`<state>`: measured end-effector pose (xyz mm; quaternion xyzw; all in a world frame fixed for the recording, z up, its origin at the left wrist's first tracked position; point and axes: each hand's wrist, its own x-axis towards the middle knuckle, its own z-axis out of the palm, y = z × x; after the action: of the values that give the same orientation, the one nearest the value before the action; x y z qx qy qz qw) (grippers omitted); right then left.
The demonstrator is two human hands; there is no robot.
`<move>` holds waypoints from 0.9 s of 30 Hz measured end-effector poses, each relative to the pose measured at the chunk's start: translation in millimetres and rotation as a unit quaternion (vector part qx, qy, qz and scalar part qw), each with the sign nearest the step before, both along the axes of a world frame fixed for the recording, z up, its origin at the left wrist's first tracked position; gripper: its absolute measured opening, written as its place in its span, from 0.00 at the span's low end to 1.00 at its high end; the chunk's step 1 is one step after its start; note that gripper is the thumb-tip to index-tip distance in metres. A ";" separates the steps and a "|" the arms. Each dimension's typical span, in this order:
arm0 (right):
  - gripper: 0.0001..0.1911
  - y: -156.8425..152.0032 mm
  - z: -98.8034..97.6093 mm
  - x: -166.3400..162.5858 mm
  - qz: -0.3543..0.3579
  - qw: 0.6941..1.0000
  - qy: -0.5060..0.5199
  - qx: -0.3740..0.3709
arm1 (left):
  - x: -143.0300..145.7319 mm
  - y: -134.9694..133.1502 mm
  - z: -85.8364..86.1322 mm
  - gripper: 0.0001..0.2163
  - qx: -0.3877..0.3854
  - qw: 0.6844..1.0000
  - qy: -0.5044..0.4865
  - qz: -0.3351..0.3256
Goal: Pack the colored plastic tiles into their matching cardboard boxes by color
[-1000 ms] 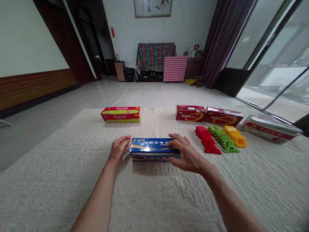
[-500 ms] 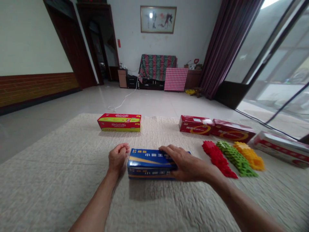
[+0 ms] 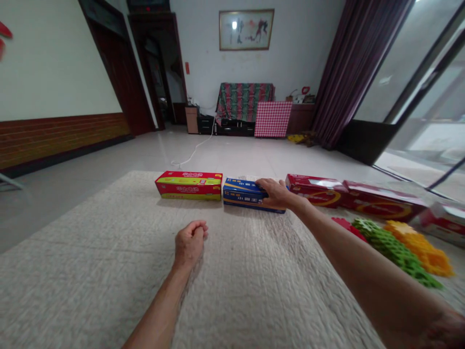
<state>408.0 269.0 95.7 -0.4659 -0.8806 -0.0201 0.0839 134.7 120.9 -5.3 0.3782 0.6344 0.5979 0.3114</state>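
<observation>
My right hand [image 3: 274, 193] grips the right end of a long blue box [image 3: 241, 194], fingers over its top and thumb on the near side. The box stands between a red and yellow-green box [image 3: 189, 185] on its left and a dark red box [image 3: 312, 190] on its right. Its left end is very close to the red and yellow-green box; I cannot tell whether they touch. My left hand [image 3: 191, 240] rests on the quilted cover, fingers curled closed, with nothing visible in it, nearer to me than the boxes.
A second dark red box [image 3: 381, 199] and a white and red box [image 3: 445, 223] continue the row rightward. Before them lie red [image 3: 350, 229], green [image 3: 394, 249] and yellow [image 3: 417, 245] plastic pieces. The cream quilted cover [image 3: 232, 291] lies beneath everything. A white cable [image 3: 198, 145] crosses the tiled floor.
My right hand has moved the blue box away from me, from beside my left hand into the gap between the far boxes. The view has turned slightly; my left hand stays closed on the cover.
</observation>
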 end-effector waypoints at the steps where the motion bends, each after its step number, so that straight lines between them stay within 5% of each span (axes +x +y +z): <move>1: 0.33 -0.2 -2.9 0.2 -0.002 1.000 -0.001 0.011 | -0.2 0.4 -0.9 0.15 0.000 1.000 0.002 -0.002; 7: 0.21 -45.0 -33.4 1.0 -0.014 0.966 0.165 0.199 | -1.5 0.7 -3.8 0.16 -0.007 1.000 0.023 -0.013; 10: 0.16 -65.5 -59.1 -4.7 0.044 0.967 0.197 0.154 | -1.0 -0.8 -1.5 0.16 -0.008 0.999 0.038 -0.016; 15: 0.20 -64.1 -85.0 -12.2 -0.006 0.985 0.166 0.039 | 0.5 -2.5 2.3 0.15 -0.017 0.998 0.060 -0.013; 27: 0.28 -51.1 -73.6 -38.7 -0.068 0.992 0.104 0.000 | -2.8 -1.0 -1.7 0.16 -0.029 0.996 0.081 -0.026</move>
<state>369.2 217.9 22.1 -0.5244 -0.8333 0.0227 0.1734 131.9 119.9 -6.9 0.4325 0.6645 0.5384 0.2854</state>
